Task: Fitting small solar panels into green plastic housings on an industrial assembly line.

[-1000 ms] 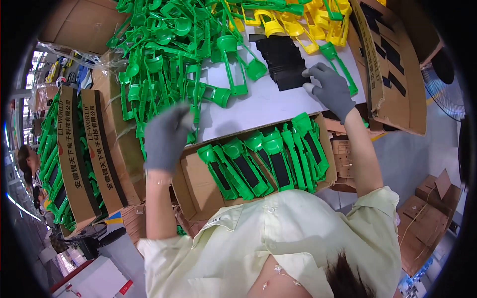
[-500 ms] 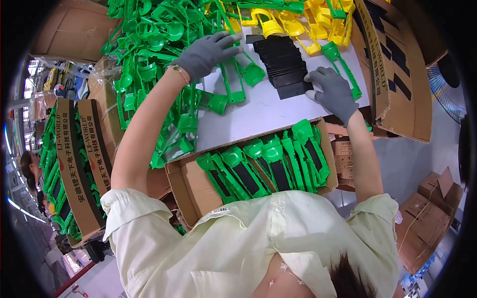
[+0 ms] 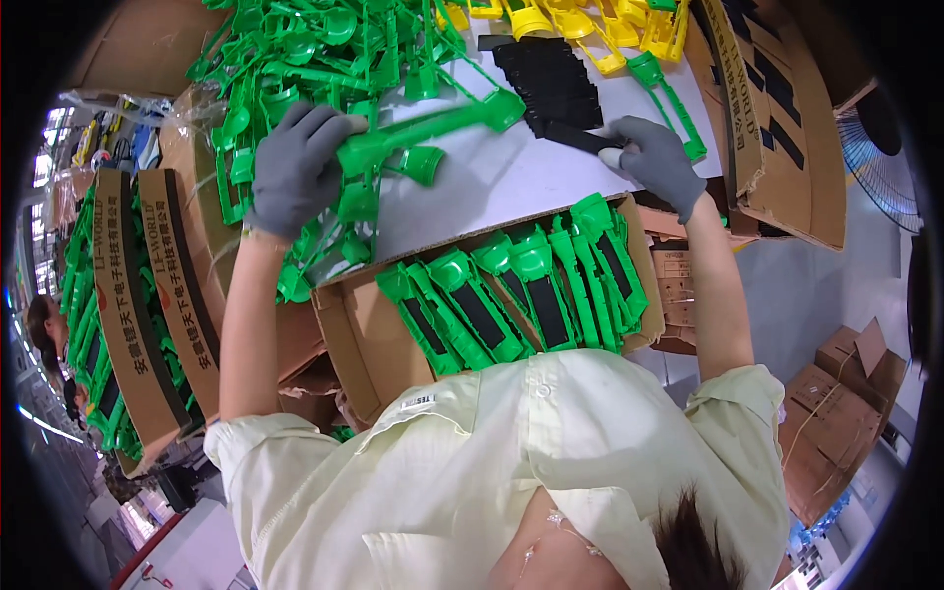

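Two items in hand. Grey-gloved L hand, left of the fanned stack of flat black strips on the white bench: fingers grasping a long green plastic frame, blurred. Grey-gloved R hand, just right of stack: fingers pinching a single narrow black strip at the stack's near edge. Prob. best: lift strip by its end w/o dragging others; keep frame level, clear of stack.
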Tool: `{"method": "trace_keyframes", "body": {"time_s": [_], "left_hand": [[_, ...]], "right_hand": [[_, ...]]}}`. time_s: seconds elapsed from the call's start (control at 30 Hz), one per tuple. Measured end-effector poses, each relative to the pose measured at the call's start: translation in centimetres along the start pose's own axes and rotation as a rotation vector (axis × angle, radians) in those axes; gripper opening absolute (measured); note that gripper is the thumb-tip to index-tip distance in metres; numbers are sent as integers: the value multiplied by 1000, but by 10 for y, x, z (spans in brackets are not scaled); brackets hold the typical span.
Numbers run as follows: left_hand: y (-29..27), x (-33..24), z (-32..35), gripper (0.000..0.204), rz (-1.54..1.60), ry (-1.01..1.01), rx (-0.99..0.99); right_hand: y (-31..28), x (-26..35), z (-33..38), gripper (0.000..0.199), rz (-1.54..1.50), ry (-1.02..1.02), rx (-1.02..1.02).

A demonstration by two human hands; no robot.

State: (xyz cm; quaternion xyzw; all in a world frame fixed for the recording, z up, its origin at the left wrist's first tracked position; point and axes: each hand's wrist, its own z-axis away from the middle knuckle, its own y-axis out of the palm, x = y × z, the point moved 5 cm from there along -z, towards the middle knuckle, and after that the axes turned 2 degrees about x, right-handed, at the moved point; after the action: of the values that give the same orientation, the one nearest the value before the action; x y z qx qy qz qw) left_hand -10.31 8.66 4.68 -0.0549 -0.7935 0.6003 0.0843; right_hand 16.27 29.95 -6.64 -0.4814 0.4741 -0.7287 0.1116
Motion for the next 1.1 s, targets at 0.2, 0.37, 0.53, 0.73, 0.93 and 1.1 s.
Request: {"method": "trace_keyframes", "body": {"time_s": [0.2,0.37,0.53,0.73,0.93,1.1], "left_hand": [[52,-34,89,30,1509,-1113,-343],[67,-100,91,44,2003,-1138,-384],[61,-119,79,36,2035,-1115,-269],[54,-131,68,36,1904,-1128,-265],[52,-143,61,39,1877,-1036,-207],[58,-140,71,33,2046,-1039,-288]], "right_hand": [[-10,37,24,20,-393,9,-77],[1,112,66,19,-717,94,91],[12,126,79,16,-558,-152,83],[4,146,90,19,-146,-501,-68],[3,146,96,18,-110,-494,-140],[10,124,97,19,-766,97,46]]}}
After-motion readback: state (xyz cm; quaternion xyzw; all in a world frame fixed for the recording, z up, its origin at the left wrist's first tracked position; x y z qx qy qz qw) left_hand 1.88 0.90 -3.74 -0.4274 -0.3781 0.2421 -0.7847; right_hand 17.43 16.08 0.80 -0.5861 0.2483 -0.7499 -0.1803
